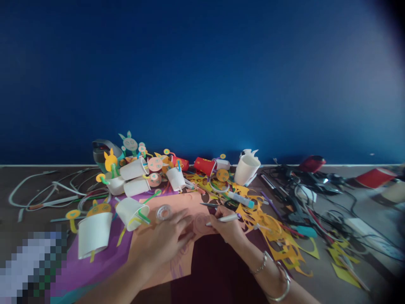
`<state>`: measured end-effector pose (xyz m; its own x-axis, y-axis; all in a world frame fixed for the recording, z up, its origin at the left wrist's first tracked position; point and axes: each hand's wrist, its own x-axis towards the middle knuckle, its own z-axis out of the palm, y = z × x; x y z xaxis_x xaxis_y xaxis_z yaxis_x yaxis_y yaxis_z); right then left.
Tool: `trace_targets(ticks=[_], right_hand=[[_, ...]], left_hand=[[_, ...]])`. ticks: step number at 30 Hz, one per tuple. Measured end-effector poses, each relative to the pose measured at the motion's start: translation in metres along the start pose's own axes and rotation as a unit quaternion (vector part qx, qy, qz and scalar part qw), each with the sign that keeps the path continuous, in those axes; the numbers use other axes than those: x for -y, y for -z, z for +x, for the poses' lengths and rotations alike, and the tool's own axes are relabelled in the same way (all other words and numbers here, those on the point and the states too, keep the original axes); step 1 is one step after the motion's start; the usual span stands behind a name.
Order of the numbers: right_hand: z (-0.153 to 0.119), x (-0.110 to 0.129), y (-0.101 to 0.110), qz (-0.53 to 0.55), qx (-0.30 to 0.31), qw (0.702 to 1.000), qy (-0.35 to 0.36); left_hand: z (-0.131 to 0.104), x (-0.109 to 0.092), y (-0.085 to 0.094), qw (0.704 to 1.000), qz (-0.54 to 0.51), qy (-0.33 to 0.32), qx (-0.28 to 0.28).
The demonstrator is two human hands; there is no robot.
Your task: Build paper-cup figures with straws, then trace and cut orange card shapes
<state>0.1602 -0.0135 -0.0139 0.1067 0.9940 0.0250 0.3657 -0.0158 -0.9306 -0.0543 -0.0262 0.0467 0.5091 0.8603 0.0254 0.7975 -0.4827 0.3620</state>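
On a sheet of orange paper [152,249] my left hand [171,236] lies flat, its fingers stretched out. My right hand [229,226], closed around a white marker [229,218] with a purple end, rests at the paper's right side. Close to the marker's tip a round outline [201,222] is drawn on the sheet, and purple strokes show lower down. A roll of clear tape [163,212] stands just beyond my left hand. Beside my right fingers lies a thin, dark pointed thing [209,204], partly hidden by them.
Paper cups [95,234] with cut-paper faces and pipe-cleaner arms crowd the left and back. Yellow paper scraps [278,232] and a glue stick [240,199] lie to the right. Beyond them are tangled cables [316,202] and a power strip [373,236]. A blue wall [202,84] rises behind.
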Motion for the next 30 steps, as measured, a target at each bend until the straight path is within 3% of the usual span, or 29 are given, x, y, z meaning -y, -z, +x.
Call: trace_targets(ticks=[7,30], right_hand=[[0.002,-0.007,-0.002,-0.043,-0.008,0.998,0.040],[0.001,-0.001,0.000,-0.063,0.001,0.996,0.066]], left_hand=[[0.000,-0.007,0.007,1.000,0.004,0.015,-0.007],[-0.002,0.005,-0.005,1.000,0.000,0.001,-0.004]])
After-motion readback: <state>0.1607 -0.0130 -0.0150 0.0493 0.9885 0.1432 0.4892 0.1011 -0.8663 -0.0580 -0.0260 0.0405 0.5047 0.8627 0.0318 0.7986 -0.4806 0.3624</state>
